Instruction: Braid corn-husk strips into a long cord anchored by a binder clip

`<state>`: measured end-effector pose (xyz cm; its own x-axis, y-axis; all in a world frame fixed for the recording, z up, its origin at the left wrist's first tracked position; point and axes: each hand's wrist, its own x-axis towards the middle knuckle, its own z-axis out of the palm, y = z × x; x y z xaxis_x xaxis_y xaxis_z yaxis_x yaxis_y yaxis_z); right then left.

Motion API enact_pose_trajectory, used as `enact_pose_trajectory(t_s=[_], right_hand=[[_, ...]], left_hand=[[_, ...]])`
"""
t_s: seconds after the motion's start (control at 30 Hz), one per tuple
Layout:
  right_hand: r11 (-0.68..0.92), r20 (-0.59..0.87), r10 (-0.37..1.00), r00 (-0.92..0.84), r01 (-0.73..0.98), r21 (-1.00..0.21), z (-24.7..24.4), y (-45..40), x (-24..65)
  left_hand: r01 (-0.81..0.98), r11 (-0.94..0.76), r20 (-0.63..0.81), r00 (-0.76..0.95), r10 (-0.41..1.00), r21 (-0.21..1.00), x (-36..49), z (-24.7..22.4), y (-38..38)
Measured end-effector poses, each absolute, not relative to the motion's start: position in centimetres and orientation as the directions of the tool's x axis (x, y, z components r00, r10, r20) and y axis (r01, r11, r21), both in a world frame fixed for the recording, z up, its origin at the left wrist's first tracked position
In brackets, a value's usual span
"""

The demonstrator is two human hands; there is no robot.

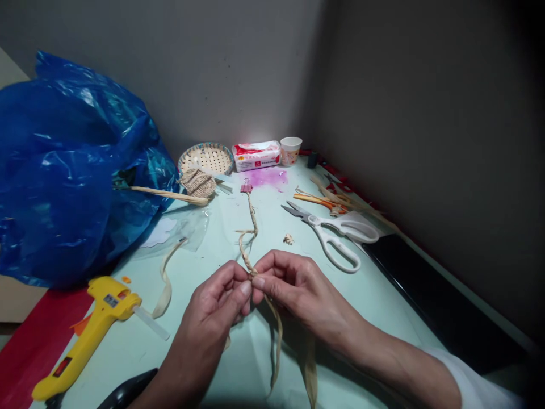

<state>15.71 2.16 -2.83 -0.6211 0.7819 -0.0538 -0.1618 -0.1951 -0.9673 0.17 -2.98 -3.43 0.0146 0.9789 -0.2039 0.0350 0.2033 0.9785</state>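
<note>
A thin braid of pale plant fibre (244, 250) runs down the middle of the table. A pink binder clip (246, 186) grips its far end. My left hand (223, 298) pinches the near end of the braid between thumb and fingers. Right beside it, my right hand (293, 278) is closed on the same spot, the two thumbs almost touching. Loose flat strands (277, 341) hang from under my fingers toward the table's front. Exactly how the strands cross inside the pinch is hidden.
White-handled scissors (330, 227) lie right of the braid, near a black flat panel (426, 289). A yellow glue gun (91, 335) and blue plastic bag (80, 170) occupy the left. Behind stand a woven basket (206, 158), tissue pack (256, 156) and paper cup (291, 152).
</note>
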Motion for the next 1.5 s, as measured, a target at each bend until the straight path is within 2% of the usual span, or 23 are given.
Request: enact_pose_trajectory(t_s=[0.13, 0.33, 0.53, 0.7, 0.8, 0.97, 1.07, 1.2, 1.3, 1.4, 1.5], right_hand=[[-0.189, -0.031, 0.796, -0.604, -0.199, -0.962, -2.9, 2.1, 15.7], [-0.238, -0.07, 0.767, -0.638, -0.18, -0.954, -2.8, 2.2, 16.0], [-0.277, -0.093, 0.684, -0.724, -0.14, -0.951, -2.2, 2.7, 16.5], [-0.152, -0.08, 0.678, -0.73, -0.032, -0.988, -1.9, 2.8, 16.8], [-0.032, -0.03, 0.709, -0.705, 0.011, -0.999, -2.0, 2.8, 16.8], [0.119, 0.015, 0.727, -0.687, 0.105, -0.987, -2.2, 2.6, 16.8], [0.152, 0.011, 0.751, -0.66, 0.157, -0.976, -2.2, 2.5, 16.7], [0.068, -0.024, 0.775, -0.631, 0.122, -0.99, -2.1, 2.5, 16.4], [-0.006, -0.044, 0.772, -0.634, 0.062, -0.998, -2.1, 2.5, 16.3], [0.048, -0.012, 0.804, -0.595, 0.085, -0.995, -2.2, 2.4, 16.2], [0.072, 0.025, 0.801, -0.598, 0.056, -0.996, -2.4, 2.4, 16.2]], left_hand=[[0.028, 0.215, -0.213, -0.043, 0.976, 0.976, 0.8, -3.0, -3.2], [-0.071, 0.208, -0.216, -0.136, 0.967, 0.976, 1.4, -2.0, -3.5], [0.047, 0.169, -0.162, -0.138, 0.977, 0.984, 1.1, -2.0, -3.8], [0.228, 0.111, -0.074, -0.165, 0.984, 0.967, 1.0, -2.4, -4.0], [0.262, 0.09, -0.044, -0.174, 0.984, 0.961, 1.1, -2.6, -4.0], [0.236, 0.083, -0.037, -0.195, 0.98, 0.968, 1.5, -2.7, -4.1], [0.219, 0.102, -0.059, -0.195, 0.979, 0.97, 1.7, -2.6, -4.1], [0.128, 0.169, -0.141, -0.204, 0.969, 0.977, 1.7, -2.2, -3.9], [0.046, 0.221, -0.213, -0.141, 0.967, 0.974, 1.4, -2.0, -3.6], [0.004, 0.227, -0.226, -0.092, 0.97, 0.974, 1.3, -1.9, -3.4], [-0.009, 0.197, -0.196, -0.136, 0.971, 0.98, 1.3, -1.8, -3.3]])
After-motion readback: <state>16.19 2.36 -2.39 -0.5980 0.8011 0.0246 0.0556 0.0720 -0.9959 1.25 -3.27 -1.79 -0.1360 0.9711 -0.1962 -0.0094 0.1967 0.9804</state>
